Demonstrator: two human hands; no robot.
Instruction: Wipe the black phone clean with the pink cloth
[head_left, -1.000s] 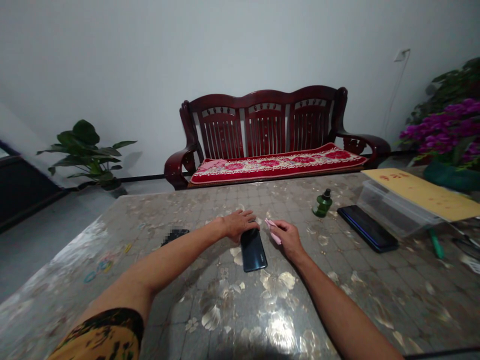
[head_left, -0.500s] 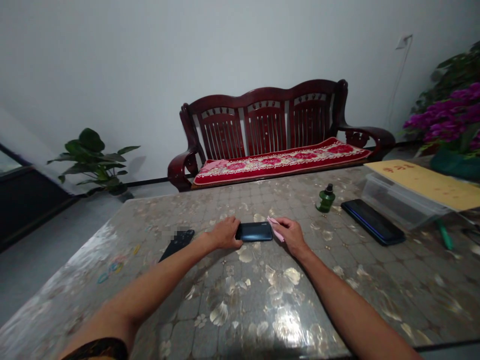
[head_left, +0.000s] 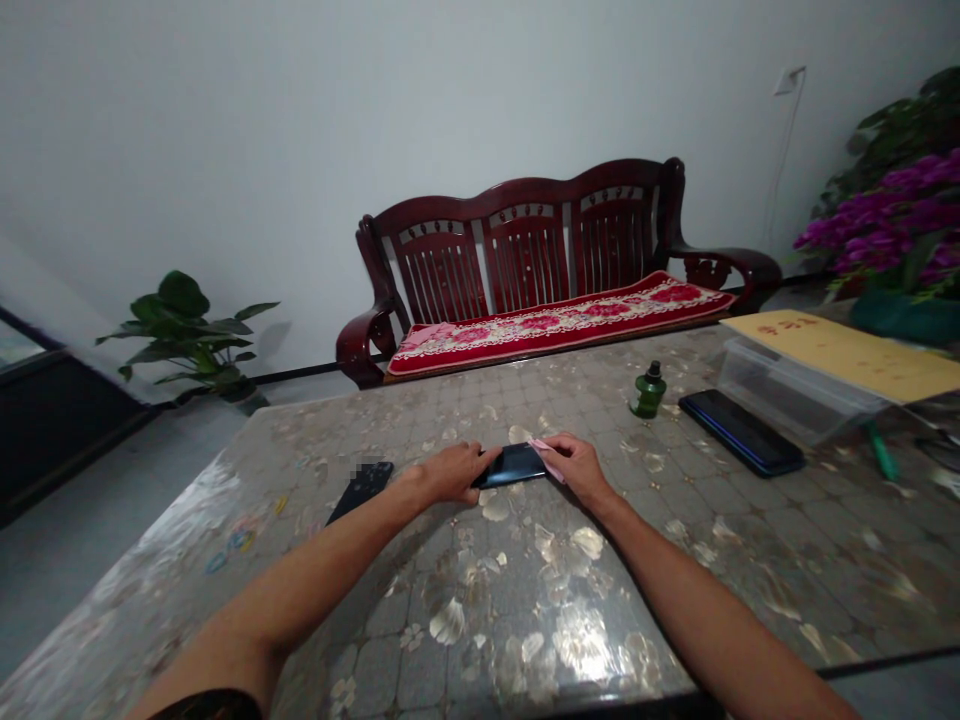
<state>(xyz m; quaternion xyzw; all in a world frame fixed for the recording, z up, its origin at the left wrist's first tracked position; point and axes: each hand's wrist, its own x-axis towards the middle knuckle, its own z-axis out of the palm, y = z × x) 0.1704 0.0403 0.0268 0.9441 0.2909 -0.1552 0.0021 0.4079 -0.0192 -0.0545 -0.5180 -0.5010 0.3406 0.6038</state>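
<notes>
A dark blue smartphone (head_left: 516, 464) lies on the patterned table between my hands. Its left end is gripped by my left hand (head_left: 450, 472), with the thumb or a finger resting over the top face. My right hand (head_left: 576, 468) pinches a folded pink cloth (head_left: 546, 456), which touches the phone's right end. Left of my left hand lies a second dark phone (head_left: 364, 488), partly behind my forearm and blurred out at its top.
A green bottle (head_left: 648, 390) and another phone (head_left: 741, 432) stand and lie to the right, by a clear plastic box (head_left: 795, 385) under a yellow envelope (head_left: 847, 352). Coloured rubber bands (head_left: 238, 540) lie at left. Behind the table is a wooden bench (head_left: 525, 240).
The cloth in my right hand now overlaps the phone's right end. My left hand reaches further over its left end, and the phone is slightly tilted. The view has shifted a little.
</notes>
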